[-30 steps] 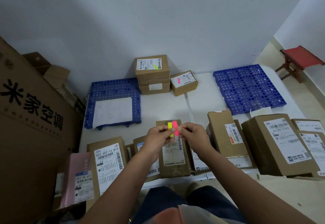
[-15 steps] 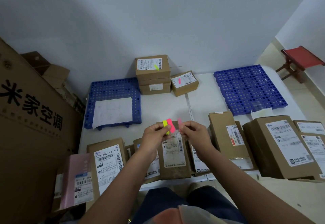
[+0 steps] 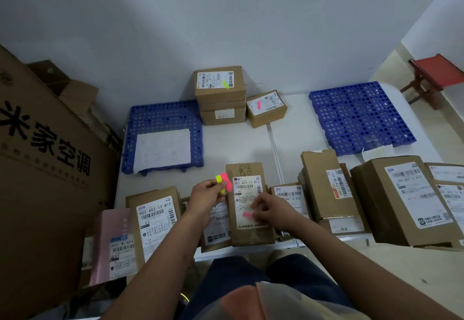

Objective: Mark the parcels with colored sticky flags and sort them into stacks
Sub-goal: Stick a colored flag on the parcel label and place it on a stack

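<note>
My left hand [image 3: 208,195] pinches a small pad of yellow and pink sticky flags [image 3: 223,181] above the table. My right hand [image 3: 270,210] holds a single pink flag [image 3: 248,215] against the white label of a tall brown parcel [image 3: 248,204] lying in front of me. Several more labelled brown parcels lie along the near table edge on both sides. At the back wall a stack of two parcels [image 3: 220,93] carries a yellow flag on top, and a small parcel [image 3: 266,107] beside it carries a pink flag.
A blue perforated pallet [image 3: 163,119] with a white sheet lies at the back left, another blue pallet [image 3: 359,116] at the back right. A huge cardboard carton [image 3: 45,159] stands at the left. A red stool [image 3: 437,76] stands far right. A pink parcel [image 3: 113,244] lies near left.
My right hand pulled one pink flag off the pad and moved down onto the tall parcel's label. My left hand drifted left with the pad.
</note>
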